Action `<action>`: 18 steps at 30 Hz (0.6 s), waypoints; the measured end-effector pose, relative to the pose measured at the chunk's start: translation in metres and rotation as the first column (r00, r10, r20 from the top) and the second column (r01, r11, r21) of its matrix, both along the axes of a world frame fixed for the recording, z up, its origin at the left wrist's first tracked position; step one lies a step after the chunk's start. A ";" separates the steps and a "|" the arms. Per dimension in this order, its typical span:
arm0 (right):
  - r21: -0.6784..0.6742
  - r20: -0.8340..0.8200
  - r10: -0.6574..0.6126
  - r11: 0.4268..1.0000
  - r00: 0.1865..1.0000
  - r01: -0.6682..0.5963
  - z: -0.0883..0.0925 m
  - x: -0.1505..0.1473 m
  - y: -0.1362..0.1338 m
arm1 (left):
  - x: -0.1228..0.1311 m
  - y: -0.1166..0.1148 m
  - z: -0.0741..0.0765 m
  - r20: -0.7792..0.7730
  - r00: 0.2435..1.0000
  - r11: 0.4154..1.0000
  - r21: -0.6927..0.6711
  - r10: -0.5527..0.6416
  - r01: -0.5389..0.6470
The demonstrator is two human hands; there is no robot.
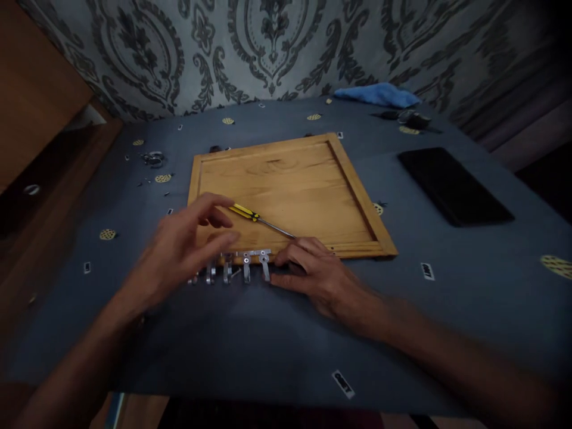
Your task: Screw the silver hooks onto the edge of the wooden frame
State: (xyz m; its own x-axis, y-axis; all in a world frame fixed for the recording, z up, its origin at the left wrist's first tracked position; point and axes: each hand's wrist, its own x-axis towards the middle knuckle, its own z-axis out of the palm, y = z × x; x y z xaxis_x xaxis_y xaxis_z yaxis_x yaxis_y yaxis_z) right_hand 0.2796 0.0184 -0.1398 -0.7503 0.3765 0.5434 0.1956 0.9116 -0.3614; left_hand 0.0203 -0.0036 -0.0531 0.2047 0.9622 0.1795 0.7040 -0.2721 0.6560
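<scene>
A framed wooden panel (277,185) lies flat on the cloth-covered table. Along its front edge runs a metal hook rail (254,253), with several silver hooks hanging toward me and screw heads showing. My right hand (317,271) is closed round the rail's right end, thumb against a hook; its fingers hide that part. Resting on the panel is a screwdriver (245,211) with a yellow and black handle, its tip close to my right fingers. My left hand (187,244) hovers above the left front of the panel, thumb and fingers apart, fingertips beside the screwdriver handle.
At the right lies a black tablet-like slab (453,185). Behind it are a dark tool-like item (409,118) and a blue cloth (379,94) near the patterned wall. Small metal parts (152,159) sit left of the panel. A wooden cabinet (40,89) borders the left side.
</scene>
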 end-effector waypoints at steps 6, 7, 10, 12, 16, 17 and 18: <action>-0.023 0.006 0.029 0.999 1.000 -0.029 0.001 0.001 0.001 | -0.036 0.023 -0.003 0.158 0.952 0.957 0.088 0.261 -0.277; -0.029 0.009 0.032 0.999 0.999 -0.031 0.000 0.001 0.001 | -0.042 0.027 -0.006 0.184 0.937 0.944 0.088 0.297 -0.317; -0.042 0.015 0.037 0.998 0.999 -0.036 0.001 0.002 0.001 | -0.063 0.037 -0.015 0.222 0.900 0.905 0.120 0.376 -0.408; -0.030 -0.005 0.032 0.999 0.999 -0.032 0.001 0.002 0.001 | -0.079 0.042 -0.019 0.220 0.877 0.872 0.156 0.427 -0.464; -0.012 -0.002 0.021 1.000 1.000 -0.021 0.002 0.001 0.002 | -0.114 0.047 -0.024 0.172 0.834 0.811 0.197 0.524 -0.550; -0.007 -0.018 0.025 1.000 1.000 -0.025 0.002 0.001 0.002 | -0.122 0.048 -0.026 0.152 0.828 0.804 0.195 0.540 -0.561; -0.010 -0.019 0.022 1.000 1.000 -0.022 0.002 0.001 0.002 | -0.129 0.049 -0.028 0.127 0.823 0.802 0.189 0.553 -0.567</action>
State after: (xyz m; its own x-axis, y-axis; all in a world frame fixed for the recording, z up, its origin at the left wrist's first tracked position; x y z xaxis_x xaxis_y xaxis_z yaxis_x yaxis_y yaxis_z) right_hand 0.2803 0.0206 -0.1377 -0.7480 0.3654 0.5541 0.1686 0.9121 -0.3738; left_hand -0.1086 0.0457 -0.0813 -0.3770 0.8436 0.3824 0.7356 0.0218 0.6771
